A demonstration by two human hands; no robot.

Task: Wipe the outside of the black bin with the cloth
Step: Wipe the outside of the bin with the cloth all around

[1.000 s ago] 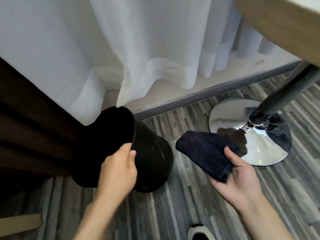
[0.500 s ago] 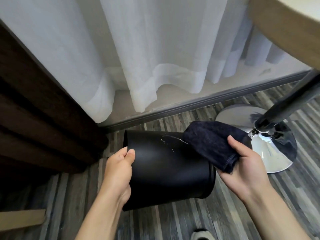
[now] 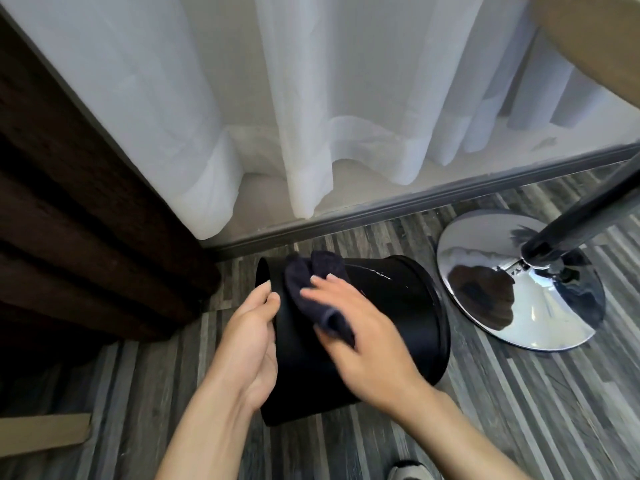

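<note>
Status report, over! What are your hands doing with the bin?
Left hand grips bin by one end. Right hand presses cloth on bin's side, wiping. Bin held on its side. Nothing in the way, over.

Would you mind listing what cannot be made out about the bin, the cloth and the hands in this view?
- Black bin, head view: its open end and inside face left, hidden by the left hand; underside not visible.
- Cloth: lower part covered by the right hand.
- Right hand: fingers motion-blurred.
- Shoe: cut off by the bottom edge.
</note>
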